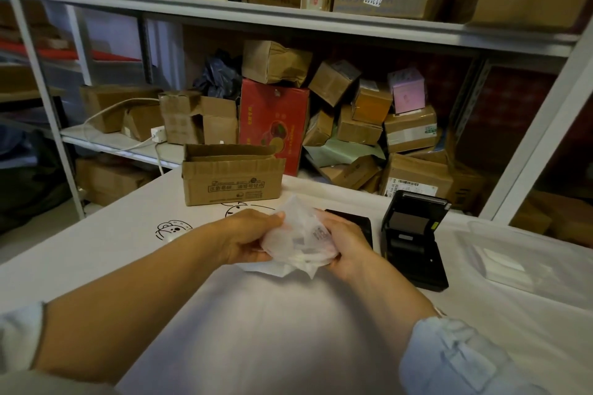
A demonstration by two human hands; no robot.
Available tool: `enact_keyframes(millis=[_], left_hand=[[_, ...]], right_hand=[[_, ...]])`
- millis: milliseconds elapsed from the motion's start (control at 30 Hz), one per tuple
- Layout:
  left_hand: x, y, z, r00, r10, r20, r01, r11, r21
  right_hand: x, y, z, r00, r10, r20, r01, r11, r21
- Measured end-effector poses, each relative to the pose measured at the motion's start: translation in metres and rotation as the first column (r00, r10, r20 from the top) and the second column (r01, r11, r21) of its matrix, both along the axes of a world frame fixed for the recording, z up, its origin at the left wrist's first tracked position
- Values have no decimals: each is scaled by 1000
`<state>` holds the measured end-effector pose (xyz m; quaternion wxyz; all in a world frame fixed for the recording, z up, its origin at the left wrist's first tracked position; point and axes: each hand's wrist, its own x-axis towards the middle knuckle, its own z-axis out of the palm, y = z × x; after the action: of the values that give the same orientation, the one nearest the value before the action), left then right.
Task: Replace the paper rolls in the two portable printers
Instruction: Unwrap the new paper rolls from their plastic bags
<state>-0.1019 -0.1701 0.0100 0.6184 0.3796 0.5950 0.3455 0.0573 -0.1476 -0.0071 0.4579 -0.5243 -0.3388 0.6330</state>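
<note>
Two hands are working at the centre of the frame over a white counter (112, 253). The left hand (248, 236) is gripping the left side of a crumpled translucent plastic wrapper (296, 239), fingers curled round it; the right hand (345, 245) is gripping its right side, fingers curled likewise. White paper rolls (313, 258) are showing dimly inside the wrapper, blurred. One black portable printer (412, 242) is sitting right of centre with its lid standing open; a second black printer (354, 221) is lying just behind the right hand, mostly hidden. One open cardboard box (231, 181) is standing on the counter above the hands. One clear plastic tray (526, 253) is lying at the right edge. Several cardboard parcels (356, 119) and a red carton (272, 125) are crowding the shelf (106, 141) behind.
</note>
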Motion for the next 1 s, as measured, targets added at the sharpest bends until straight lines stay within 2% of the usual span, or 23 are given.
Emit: enact_keyframes(millis=[133,234,334,400,500,600,667,734,767,834,901,1001], left_hand=[[-3,1,-7,966,148,214,-125,985,-118],[4,1,-9,926,251,283,-222,966,-131],[15,4,-9,870,364,333,-338,931,-137],[20,6,-9,842,419,341,-403,907,-120],[19,6,-9,843,398,360,-380,917,-125],[16,2,-5,914,237,328,-221,972,-85],[16,-1,-2,979,93,182,-94,996,-7],[21,-1,-1,1000,-6,-10,6,999,44],[23,-2,-1,995,-14,-96,20,998,61],[25,-2,-1,988,32,-150,-18,995,93],[25,-2,-2,992,78,-97,-69,993,93],[24,-7,-5,981,165,105,-168,985,24]], right_hand=[[8,-7,-5,978,36,204,-33,999,-19],[8,-19,-1,947,64,316,-84,995,49],[7,-25,2,877,105,470,-170,980,99],[9,-27,2,848,144,510,-226,969,102],[11,-34,-2,878,249,408,-268,963,-10],[15,-36,-14,941,237,243,-212,969,-127],[19,-30,-20,986,167,-12,-166,969,-185],[21,-21,-18,964,53,-259,-113,968,-222],[21,-16,-14,948,-2,-317,-77,968,-237],[18,-4,-9,949,-86,-304,6,967,-253],[15,6,-8,969,-94,-230,42,974,-223],[19,15,-12,999,0,-40,-5,993,-115]])
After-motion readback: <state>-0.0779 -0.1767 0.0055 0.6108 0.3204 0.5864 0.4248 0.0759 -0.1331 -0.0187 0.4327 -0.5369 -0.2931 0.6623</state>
